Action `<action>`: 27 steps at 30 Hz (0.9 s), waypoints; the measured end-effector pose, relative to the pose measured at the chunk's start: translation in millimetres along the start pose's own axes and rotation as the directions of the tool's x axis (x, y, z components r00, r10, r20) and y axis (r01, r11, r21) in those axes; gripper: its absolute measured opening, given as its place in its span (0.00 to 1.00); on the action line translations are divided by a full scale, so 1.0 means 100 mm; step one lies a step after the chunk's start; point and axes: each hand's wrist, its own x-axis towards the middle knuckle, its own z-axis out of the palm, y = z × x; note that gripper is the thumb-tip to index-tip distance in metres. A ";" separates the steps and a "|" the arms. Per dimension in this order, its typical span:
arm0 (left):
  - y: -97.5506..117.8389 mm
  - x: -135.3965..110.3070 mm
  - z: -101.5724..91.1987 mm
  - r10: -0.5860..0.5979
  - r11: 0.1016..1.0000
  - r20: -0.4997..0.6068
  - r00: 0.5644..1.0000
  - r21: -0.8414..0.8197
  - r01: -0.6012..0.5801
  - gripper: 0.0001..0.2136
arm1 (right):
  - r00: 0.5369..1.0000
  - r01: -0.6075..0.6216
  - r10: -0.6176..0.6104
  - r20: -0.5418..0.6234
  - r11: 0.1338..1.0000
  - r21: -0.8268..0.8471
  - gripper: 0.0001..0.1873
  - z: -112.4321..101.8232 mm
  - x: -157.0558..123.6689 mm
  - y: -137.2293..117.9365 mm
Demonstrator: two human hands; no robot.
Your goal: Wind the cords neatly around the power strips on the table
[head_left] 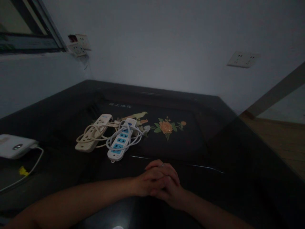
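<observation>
My left hand [145, 183] and my right hand [175, 192] are clasped together, fingers interlaced, above the near part of a dark glossy table [205, 194]. Neither hand holds any object. A ring shows on one finger. Nearest to them lies a white power strip [121, 143] with blue socket faces, its white cord coiled over it. To its left a cream power strip [94, 133] has its own cord looped across it. Both strips are apart from my hands.
A white boxy device [17, 146] with a cable [33, 168] and yellow tag lies at the left. The table has a flower inlay [165, 126]. Wall sockets [242, 59] are at the right, others [77, 49] near the window [26, 27]. Wooden floor [276, 140] shows at right.
</observation>
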 end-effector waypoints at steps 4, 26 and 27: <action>0.01 -0.01 0.01 -0.031 0.999 -0.006 1.000 -0.013 0.031 0.12 | 1.000 0.020 -0.020 -0.018 1.000 -0.010 0.19 0.01 0.00 0.02; 0.02 0.00 0.01 -0.051 0.999 -0.020 0.998 -0.011 0.051 0.13 | 0.996 0.073 -0.076 -0.041 0.996 -0.056 0.19 0.02 0.01 0.00; 0.01 0.00 0.01 -0.050 0.999 -0.016 0.999 -0.002 0.050 0.13 | 0.995 0.085 -0.088 -0.043 0.994 -0.067 0.19 0.02 0.02 0.01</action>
